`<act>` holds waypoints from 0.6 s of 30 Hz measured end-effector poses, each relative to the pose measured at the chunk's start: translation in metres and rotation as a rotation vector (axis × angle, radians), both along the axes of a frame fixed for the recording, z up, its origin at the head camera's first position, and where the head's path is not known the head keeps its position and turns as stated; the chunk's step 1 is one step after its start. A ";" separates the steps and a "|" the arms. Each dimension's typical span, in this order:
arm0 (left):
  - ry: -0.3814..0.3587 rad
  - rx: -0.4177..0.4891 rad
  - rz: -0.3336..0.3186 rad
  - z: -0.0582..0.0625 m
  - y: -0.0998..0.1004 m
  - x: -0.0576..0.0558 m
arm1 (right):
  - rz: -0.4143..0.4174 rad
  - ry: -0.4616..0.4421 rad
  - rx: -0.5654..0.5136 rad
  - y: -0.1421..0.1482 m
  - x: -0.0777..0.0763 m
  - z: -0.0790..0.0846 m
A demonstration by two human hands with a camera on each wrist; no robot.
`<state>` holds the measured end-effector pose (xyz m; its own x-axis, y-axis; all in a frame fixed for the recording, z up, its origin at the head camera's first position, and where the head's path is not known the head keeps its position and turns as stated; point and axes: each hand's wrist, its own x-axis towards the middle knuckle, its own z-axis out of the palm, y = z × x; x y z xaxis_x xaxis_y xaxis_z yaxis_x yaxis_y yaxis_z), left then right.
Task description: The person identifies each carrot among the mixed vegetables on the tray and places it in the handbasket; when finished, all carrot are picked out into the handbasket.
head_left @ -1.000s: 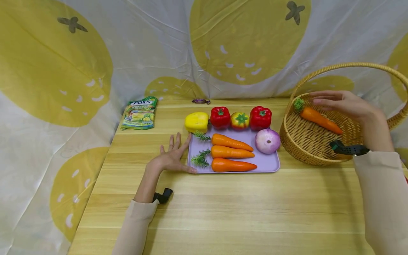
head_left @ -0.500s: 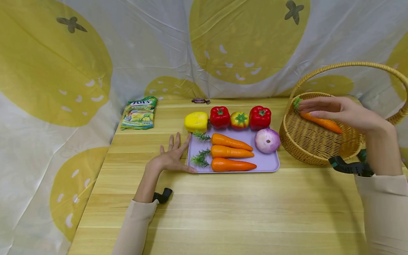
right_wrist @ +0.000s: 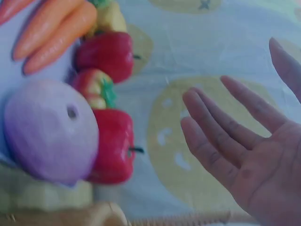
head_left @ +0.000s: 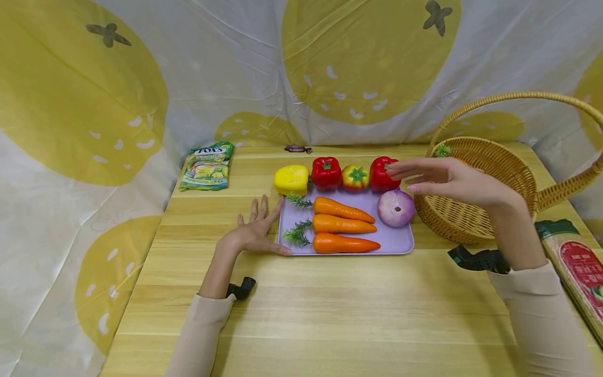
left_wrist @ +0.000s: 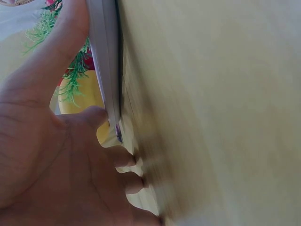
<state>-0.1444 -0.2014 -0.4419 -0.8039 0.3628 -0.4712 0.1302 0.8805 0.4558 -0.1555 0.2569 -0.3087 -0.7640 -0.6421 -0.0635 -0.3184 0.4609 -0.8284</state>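
Note:
My left hand (head_left: pixel 254 235) touches the left edge of a lilac tray (head_left: pixel 395 243), fingers spread, thumb at its near corner. On the tray lie three orange carrots (head_left: pixel 346 243) with green tops and a purple onion (head_left: pixel 396 208). Along its far side sit a yellow bell pepper (head_left: pixel 291 179), a red bell pepper (head_left: pixel 326 173), a small red-and-yellow fruit or vegetable (head_left: pixel 355 178) and another red bell pepper (right_wrist: pixel 113 146). Holding nothing, my right hand (head_left: pixel 457 183) hovers between the onion and the wicker basket (head_left: pixel 452 222). It mostly hides the carrot inside; the green top (head_left: pixel 442 151) shows.
The basket's tall handle (head_left: pixel 513 96) arches over the right side. A long printed package (head_left: pixel 577 267) lies at the right. A green candy bag (head_left: pixel 207 166) and a small purple wrapped candy (head_left: pixel 298 149) lie towards the back, before a patterned cloth (head_left: pixel 235 68).
My right hand has moved left, out from over the basket towards the onion, leaving the carrot inside. The package at the right has come into view. My left hand stays put.

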 end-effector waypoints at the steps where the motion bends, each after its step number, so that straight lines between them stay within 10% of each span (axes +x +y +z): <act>1: 0.000 -0.009 0.002 -0.003 -0.001 -0.001 | 0.007 -0.019 -0.006 -0.007 -0.001 -0.002; 8: -0.026 0.012 -0.009 0.030 0.009 0.011 | 0.032 -0.073 0.012 -0.053 -0.007 -0.022; 18: -0.014 -0.015 -0.019 0.032 0.009 0.012 | 0.108 -0.012 0.042 -0.099 -0.013 -0.047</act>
<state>-0.1324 -0.1919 -0.4102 -0.7901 0.3711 -0.4879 0.1408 0.8845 0.4447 -0.1681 0.1577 -0.3557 -0.6893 -0.7175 -0.1004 -0.3587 0.4584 -0.8131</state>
